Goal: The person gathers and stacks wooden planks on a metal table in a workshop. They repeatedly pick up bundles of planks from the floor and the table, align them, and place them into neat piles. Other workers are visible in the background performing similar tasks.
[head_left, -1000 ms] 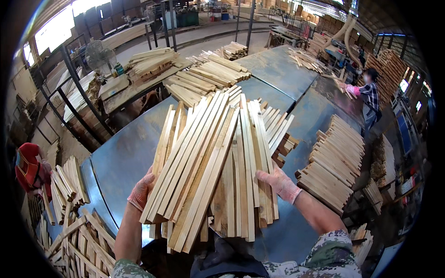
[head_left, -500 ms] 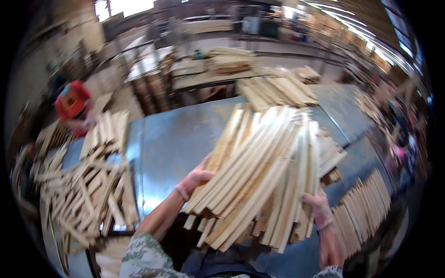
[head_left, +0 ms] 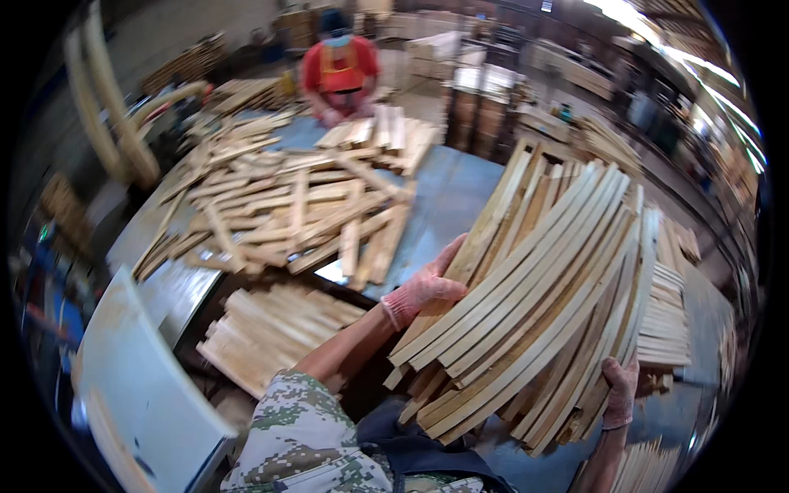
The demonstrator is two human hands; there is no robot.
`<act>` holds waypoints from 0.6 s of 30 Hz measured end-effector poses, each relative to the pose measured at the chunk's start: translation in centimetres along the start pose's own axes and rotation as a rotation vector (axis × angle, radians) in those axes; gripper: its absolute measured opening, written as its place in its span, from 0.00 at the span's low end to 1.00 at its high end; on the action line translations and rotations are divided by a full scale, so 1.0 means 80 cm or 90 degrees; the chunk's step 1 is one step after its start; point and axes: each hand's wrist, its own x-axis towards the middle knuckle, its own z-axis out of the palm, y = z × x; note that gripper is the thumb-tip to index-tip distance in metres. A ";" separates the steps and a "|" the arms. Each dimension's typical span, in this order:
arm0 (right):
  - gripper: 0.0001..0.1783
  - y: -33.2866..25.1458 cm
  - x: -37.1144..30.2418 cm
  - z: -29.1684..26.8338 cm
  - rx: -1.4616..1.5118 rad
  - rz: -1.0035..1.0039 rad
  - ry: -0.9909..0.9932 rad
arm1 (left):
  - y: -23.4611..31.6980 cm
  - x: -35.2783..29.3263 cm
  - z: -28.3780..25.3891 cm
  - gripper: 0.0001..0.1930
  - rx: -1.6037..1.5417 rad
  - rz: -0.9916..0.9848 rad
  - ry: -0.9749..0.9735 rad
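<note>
A large bundle of long, pale wooden strips (head_left: 526, 304) is held in front of me, its strips slanting and fanned a little at the near end. My left hand (head_left: 429, 283), in a pink knitted glove, grips the bundle's left side with the thumb over the edge. On the opposite side my right hand (head_left: 620, 390), gloved alike, is closed against the outer strips near their lower end; the fingers under the wood are hidden. Both forearms reach up from the lower edge, the left one in a camouflage sleeve (head_left: 304, 435).
A jumbled heap of wooden strips (head_left: 271, 209) covers the left of the metal table (head_left: 452, 185). Across it a person in red (head_left: 339, 74) stands bent over wood. Stacked strips (head_left: 267, 329) lie at lower left beside a pale curved panel (head_left: 148, 386). More strips (head_left: 664, 316) lie at right.
My view has swung left, bringing the heap and the person in red nearer the middle. Both hands still hold the bundle, which now appears farther right and raised off the table.
</note>
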 end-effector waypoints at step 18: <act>0.50 -0.149 -0.259 0.326 0.238 0.018 -0.745 | 0.096 -0.743 0.264 0.62 0.264 0.367 0.654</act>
